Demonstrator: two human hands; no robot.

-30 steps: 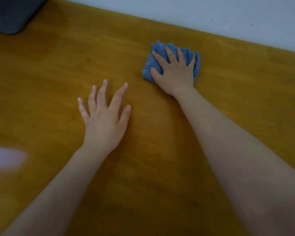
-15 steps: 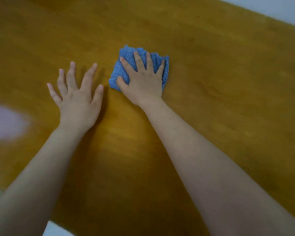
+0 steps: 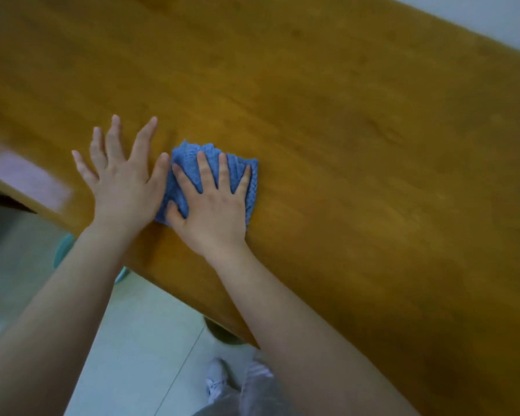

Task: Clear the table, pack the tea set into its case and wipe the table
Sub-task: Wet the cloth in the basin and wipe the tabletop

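A folded blue cloth [image 3: 183, 159] lies on the brown wooden table [image 3: 342, 130], close to its near edge. My right hand [image 3: 213, 202] presses flat on the cloth with fingers spread and straight. My left hand [image 3: 120, 178] rests flat on the bare wood just left of the cloth, fingers spread, its thumb touching the cloth's left side. No tea set or case is in view.
The table's near edge runs diagonally from left to lower middle. Below it are a pale tiled floor [image 3: 138, 340], a teal round object [image 3: 62, 250], a dark round base [image 3: 222, 334] and my shoe [image 3: 216, 379]. A white wall [image 3: 499, 16] shows at top right.
My right hand has slid the cloth toward me and leftward to the near edge. My left hand stayed flat; the cloth now touches it. The view tilted down, showing the floor.
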